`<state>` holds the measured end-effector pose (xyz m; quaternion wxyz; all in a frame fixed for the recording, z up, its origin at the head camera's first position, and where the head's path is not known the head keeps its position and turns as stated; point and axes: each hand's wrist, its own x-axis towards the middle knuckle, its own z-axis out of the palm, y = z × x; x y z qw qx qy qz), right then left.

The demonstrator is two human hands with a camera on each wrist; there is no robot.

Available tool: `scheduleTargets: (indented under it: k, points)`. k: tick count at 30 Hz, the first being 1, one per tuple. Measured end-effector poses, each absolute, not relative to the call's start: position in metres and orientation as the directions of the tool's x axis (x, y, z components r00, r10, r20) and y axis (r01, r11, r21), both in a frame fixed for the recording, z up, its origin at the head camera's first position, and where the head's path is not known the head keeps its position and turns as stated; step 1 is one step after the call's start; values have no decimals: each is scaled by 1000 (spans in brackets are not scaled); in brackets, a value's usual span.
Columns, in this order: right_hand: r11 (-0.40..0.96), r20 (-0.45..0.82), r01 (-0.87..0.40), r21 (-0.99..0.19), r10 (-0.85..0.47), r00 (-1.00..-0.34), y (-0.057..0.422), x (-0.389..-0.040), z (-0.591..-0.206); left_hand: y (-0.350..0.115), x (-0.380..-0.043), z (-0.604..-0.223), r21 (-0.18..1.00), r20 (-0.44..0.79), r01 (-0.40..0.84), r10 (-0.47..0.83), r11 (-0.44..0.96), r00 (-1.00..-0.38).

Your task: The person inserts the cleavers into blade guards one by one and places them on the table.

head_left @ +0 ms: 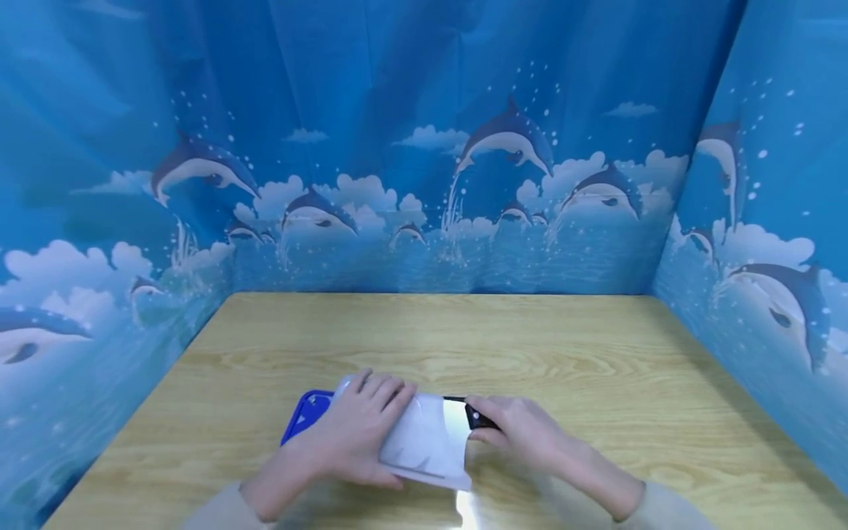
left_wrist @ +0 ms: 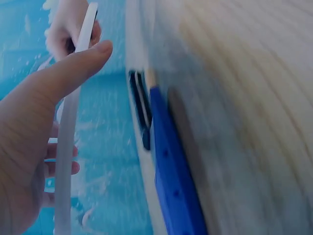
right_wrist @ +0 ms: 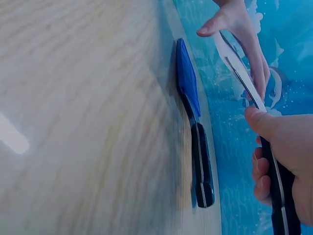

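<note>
My left hand (head_left: 361, 430) grips a whitish, translucent blade cover (head_left: 420, 442), thumb at its near edge and fingers spread over its far side. A cleaver sits partly inside this cover; a bright strip of its bare blade (head_left: 456, 423) shows at the right. The black cleaver handle (right_wrist: 279, 196) is held in my right hand (head_left: 520, 427), thumb close to the blade. Both wrist views show the covered cleaver raised above the table. Beneath it, a second knife lies on the table, with a blue blade cover (right_wrist: 188, 78) and a black handle (right_wrist: 200, 161); the left hand partly hides it in the head view.
The wood-grain table (head_left: 563, 346) extends behind and to both sides of the hands. Blue curtains (head_left: 397, 88) printed with dolphins and clouds stand along its back, left and right. Light reflects off the tabletop near its front.
</note>
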<state>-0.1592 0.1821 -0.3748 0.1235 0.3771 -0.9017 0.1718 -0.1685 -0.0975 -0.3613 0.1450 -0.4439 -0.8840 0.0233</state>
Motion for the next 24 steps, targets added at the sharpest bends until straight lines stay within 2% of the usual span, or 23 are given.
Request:
scheduleTargets:
  k: [4, 7, 12, 17, 20, 24]
  points:
    - [637, 340, -733, -239, -652, -678, 185, -166, -372, -113, -173, -358, -167, 253, 761, 773, 627, -582]
    - [620, 332, -739, -265, -661, -673, 185, -171, -368, -120, -178, -355, -167, 295, 769, 775, 617, -558]
    - [669, 275, -695, -263, -639, -719, 182, -181, -359, -126, -186, -350, -167, 326, 780, 781, 603, -533]
    - [767, 189, -583, -267, -552, -812, 185, -194, -348, -134, -195, -343, -139, 303, 757, 756, 638, -581]
    - [808, 134, -488, -331, -471, -872, 191, -203, -342, -140, -203, -340, -97, 296, 739, 728, 667, -618]
    - [797, 96, -387, -464, -389, -916, 197, -219, -337, -146, -218, -338, -40, 274, 703, 684, 711, -676]
